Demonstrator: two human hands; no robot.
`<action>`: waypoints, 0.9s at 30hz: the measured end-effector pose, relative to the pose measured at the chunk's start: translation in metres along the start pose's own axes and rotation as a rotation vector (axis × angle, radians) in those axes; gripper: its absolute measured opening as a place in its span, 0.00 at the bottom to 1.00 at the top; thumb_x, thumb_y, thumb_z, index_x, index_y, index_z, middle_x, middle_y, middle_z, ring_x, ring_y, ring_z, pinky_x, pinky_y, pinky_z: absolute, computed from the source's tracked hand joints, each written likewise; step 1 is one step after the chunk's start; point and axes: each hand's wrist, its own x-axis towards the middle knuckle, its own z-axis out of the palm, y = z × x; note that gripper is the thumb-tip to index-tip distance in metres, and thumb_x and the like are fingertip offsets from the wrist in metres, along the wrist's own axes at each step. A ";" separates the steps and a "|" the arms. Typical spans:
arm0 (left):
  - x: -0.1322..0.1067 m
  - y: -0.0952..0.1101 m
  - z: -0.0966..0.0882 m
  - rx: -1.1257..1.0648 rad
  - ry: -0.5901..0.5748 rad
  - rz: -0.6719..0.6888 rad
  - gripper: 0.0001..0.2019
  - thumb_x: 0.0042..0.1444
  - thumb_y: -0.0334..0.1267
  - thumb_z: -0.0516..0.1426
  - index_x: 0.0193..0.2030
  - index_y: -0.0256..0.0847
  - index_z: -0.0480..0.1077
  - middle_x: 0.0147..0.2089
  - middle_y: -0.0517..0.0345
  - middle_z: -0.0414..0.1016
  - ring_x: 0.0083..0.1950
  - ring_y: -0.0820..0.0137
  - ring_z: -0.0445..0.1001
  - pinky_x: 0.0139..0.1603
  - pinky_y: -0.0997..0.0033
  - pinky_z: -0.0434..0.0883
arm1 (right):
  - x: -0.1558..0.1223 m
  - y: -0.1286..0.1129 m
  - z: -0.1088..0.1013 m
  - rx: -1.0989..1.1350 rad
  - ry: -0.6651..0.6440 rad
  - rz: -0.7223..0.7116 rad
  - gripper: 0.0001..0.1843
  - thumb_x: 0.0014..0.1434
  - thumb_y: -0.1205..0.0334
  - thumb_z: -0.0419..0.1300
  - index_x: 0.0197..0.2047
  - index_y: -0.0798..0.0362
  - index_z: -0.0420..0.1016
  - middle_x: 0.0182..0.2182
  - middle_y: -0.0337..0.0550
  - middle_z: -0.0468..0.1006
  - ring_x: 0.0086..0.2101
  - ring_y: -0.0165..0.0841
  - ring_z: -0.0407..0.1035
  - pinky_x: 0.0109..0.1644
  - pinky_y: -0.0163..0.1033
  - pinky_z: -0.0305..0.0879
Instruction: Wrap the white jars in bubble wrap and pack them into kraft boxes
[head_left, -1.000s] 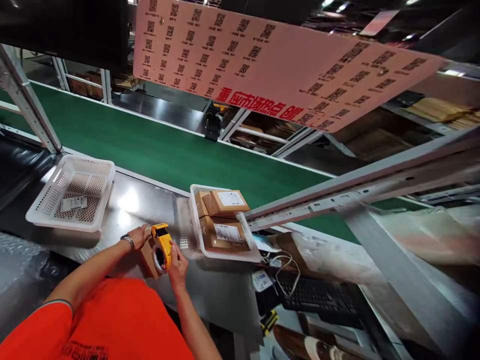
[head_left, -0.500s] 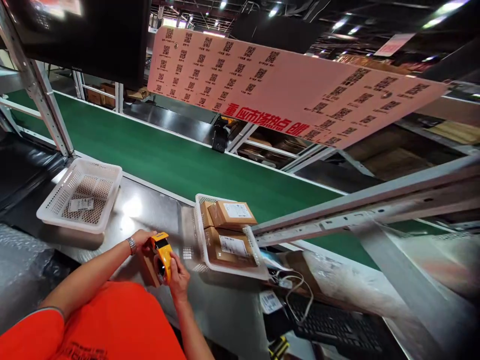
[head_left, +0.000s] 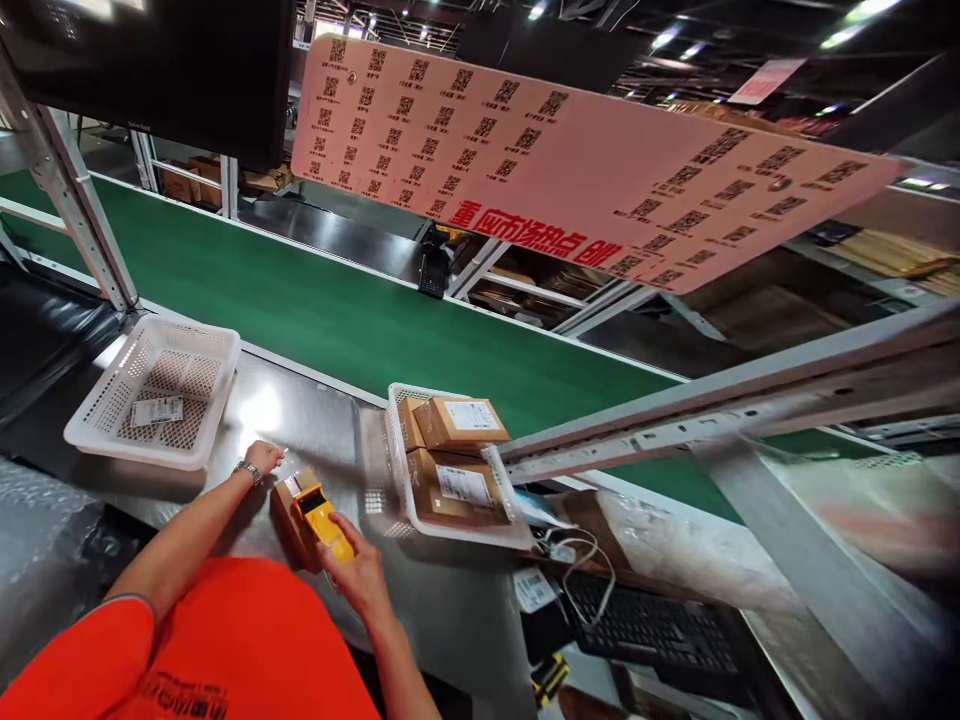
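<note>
Right hand (head_left: 358, 570) wrapped around a yellow tape dispenser (head_left: 324, 522), over a brown box (head_left: 288, 528) on the near table (head_left: 435, 595), left hand (head_left: 264, 458) curled, its hold unclear, white basket (head_left: 131, 453) left, crate (head_left: 471, 534) of parcels (head_left: 456, 490) right, metal beam (head_left: 637, 415) slanting beside it, green belt (head_left: 337, 290) far behind.

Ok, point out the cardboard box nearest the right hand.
The cardboard box by the yellow tape dispenser, outside the white plastic basket holding other boxes.

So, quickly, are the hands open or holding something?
Left hand: closed; whether it holds anything can't be told.
Right hand: holding the yellow tape dispenser.
</note>
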 end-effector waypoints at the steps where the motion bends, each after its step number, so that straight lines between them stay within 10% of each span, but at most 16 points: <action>1: 0.003 -0.004 0.003 0.029 -0.009 -0.006 0.20 0.74 0.55 0.63 0.42 0.38 0.79 0.40 0.57 0.83 0.42 0.67 0.81 0.51 0.60 0.80 | -0.002 0.003 0.000 -0.007 0.002 0.014 0.34 0.51 0.45 0.77 0.59 0.47 0.89 0.47 0.49 0.92 0.42 0.53 0.87 0.49 0.54 0.85; 7: 0.000 -0.021 0.024 0.197 -0.091 0.020 0.21 0.68 0.56 0.66 0.39 0.35 0.80 0.40 0.50 0.86 0.48 0.57 0.85 0.50 0.61 0.79 | -0.002 0.016 0.004 -0.068 0.018 -0.047 0.31 0.53 0.46 0.75 0.60 0.46 0.90 0.53 0.50 0.91 0.47 0.54 0.87 0.55 0.56 0.85; 15: 0.006 -0.001 -0.018 0.425 -0.248 0.221 0.35 0.55 0.37 0.69 0.71 0.36 0.76 0.63 0.40 0.86 0.66 0.50 0.83 0.69 0.56 0.75 | -0.001 0.011 0.002 -0.123 -0.001 -0.085 0.35 0.55 0.45 0.71 0.62 0.53 0.87 0.51 0.53 0.92 0.44 0.49 0.88 0.50 0.49 0.85; 21: 0.000 0.034 -0.011 0.801 -0.571 0.797 0.59 0.37 0.42 0.80 0.78 0.34 0.68 0.85 0.29 0.61 0.84 0.31 0.58 0.81 0.36 0.64 | 0.003 0.007 0.004 -0.087 -0.028 -0.056 0.34 0.55 0.45 0.71 0.62 0.52 0.87 0.50 0.53 0.92 0.42 0.48 0.87 0.49 0.50 0.85; 27: 0.002 0.050 0.012 1.029 -0.592 1.121 0.40 0.43 0.42 0.79 0.65 0.35 0.78 0.65 0.34 0.83 0.70 0.40 0.76 0.78 0.43 0.67 | 0.004 -0.010 0.005 -0.102 -0.054 0.003 0.36 0.56 0.47 0.70 0.65 0.52 0.86 0.46 0.49 0.92 0.40 0.45 0.86 0.48 0.48 0.85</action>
